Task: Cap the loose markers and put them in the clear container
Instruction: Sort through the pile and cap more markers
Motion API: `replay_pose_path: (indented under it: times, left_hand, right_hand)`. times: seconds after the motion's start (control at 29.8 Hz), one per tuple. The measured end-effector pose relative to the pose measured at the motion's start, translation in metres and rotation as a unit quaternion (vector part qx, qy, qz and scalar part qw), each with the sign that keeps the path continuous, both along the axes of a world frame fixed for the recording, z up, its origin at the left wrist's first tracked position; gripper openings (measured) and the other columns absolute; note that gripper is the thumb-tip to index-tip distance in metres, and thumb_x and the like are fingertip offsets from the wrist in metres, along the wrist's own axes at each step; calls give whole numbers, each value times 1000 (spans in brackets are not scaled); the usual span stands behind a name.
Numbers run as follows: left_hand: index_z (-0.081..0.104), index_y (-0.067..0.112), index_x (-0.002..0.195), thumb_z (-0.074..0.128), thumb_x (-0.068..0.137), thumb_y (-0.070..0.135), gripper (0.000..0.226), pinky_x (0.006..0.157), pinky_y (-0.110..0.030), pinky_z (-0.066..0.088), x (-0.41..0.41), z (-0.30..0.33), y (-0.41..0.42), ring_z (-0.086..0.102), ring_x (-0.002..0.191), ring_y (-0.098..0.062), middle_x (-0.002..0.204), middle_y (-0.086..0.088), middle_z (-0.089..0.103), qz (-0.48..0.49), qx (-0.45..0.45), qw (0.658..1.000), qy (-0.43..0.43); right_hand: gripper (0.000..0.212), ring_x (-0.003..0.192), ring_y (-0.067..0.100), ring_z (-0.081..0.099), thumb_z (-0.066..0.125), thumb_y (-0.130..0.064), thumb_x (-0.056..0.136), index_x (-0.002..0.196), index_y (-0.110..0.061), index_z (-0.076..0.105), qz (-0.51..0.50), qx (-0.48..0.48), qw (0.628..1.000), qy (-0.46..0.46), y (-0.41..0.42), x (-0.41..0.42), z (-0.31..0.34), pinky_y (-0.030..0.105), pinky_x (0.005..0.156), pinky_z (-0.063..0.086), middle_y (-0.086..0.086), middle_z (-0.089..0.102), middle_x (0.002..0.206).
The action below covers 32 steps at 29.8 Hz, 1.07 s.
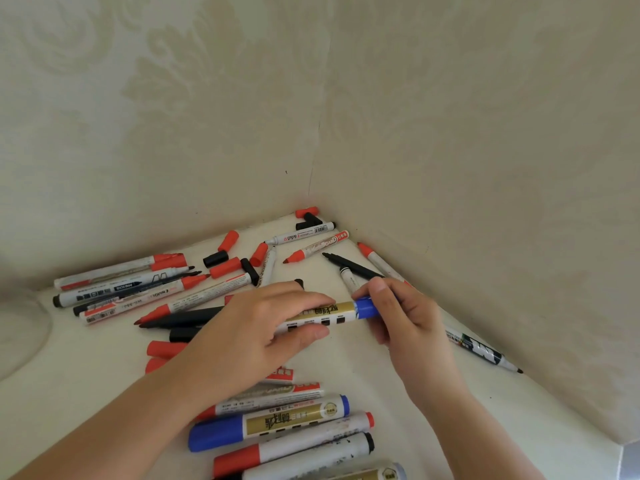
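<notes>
My left hand (266,327) grips the barrel of a gold-and-white marker (325,315) held level above the table. My right hand (405,313) pinches its blue cap (365,308), which sits on the marker's right end. Several uncapped red and black markers (138,282) lie at the left, with loose red caps (228,240) and black caps (215,258) among them. Several capped markers (277,424) lie in a row near me. A clear container's rim (24,327) shows faintly at the far left edge.
The white table (363,368) fits into a corner between two pale patterned walls (485,168). More markers lie by the corner (317,245), and one black-tipped marker (481,351) lies along the right wall.
</notes>
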<state>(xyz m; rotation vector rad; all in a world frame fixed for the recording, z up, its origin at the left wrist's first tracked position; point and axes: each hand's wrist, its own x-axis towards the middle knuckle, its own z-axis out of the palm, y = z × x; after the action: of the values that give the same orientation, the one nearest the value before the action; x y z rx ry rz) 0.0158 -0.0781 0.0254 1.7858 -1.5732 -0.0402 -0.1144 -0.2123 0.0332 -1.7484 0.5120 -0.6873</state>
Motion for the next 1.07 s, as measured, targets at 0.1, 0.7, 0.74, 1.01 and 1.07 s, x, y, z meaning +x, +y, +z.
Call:
replay_pose_path:
  times: [0.1, 0.7, 0.74, 1.01, 1.07]
  left_hand:
    - [58, 33, 114, 40, 85, 55, 41, 69, -23, 48, -3, 0, 0, 58, 77, -4, 78, 16, 61, -6, -1, 1000, 10]
    - [71, 18, 77, 49, 76, 49, 38, 41, -15, 30, -7, 19, 3, 29, 42, -8, 55, -5, 44, 20, 106, 868, 484]
    - [70, 9, 84, 48, 80, 46, 43, 38, -15, 28, -4, 19, 3, 28, 42, -9, 63, -13, 43, 20, 92, 826, 556]
    - [67, -3, 101, 47, 81, 39, 50, 33, -15, 24, -1, 17, 0, 34, 39, -8, 71, -14, 63, 36, 86, 722, 686]
    - [71, 3, 94, 47, 78, 40, 47, 36, -17, 28, -4, 17, -1, 37, 42, -9, 73, -14, 66, 44, 99, 750, 652]
  right_hand:
    - [35, 45, 7, 29, 42, -29, 92, 71, -14, 65, 1, 8, 1000, 1, 2, 1, -1, 14, 43, 26, 5, 37, 54]
    - [59, 46, 12, 27, 22, -60, 85, 106, -26, 65, 18, 129, 991, -40, -5, 2, 2, 21, 50, 26, -3, 36, 46]
    - [60, 45, 13, 24, 21, -59, 88, 108, -23, 65, 12, 173, 984, -45, -11, 1, 1, 24, 50, 23, -2, 35, 45]
    - [48, 42, 12, 25, 28, -44, 95, 104, -13, 65, 29, 252, 967, -30, -23, -1, 1, 24, 45, 23, 1, 39, 46]
    - [35, 45, 13, 30, 40, -39, 94, 101, -17, 66, 78, 202, 976, -12, -17, -2, 3, 23, 47, 27, 0, 46, 49]
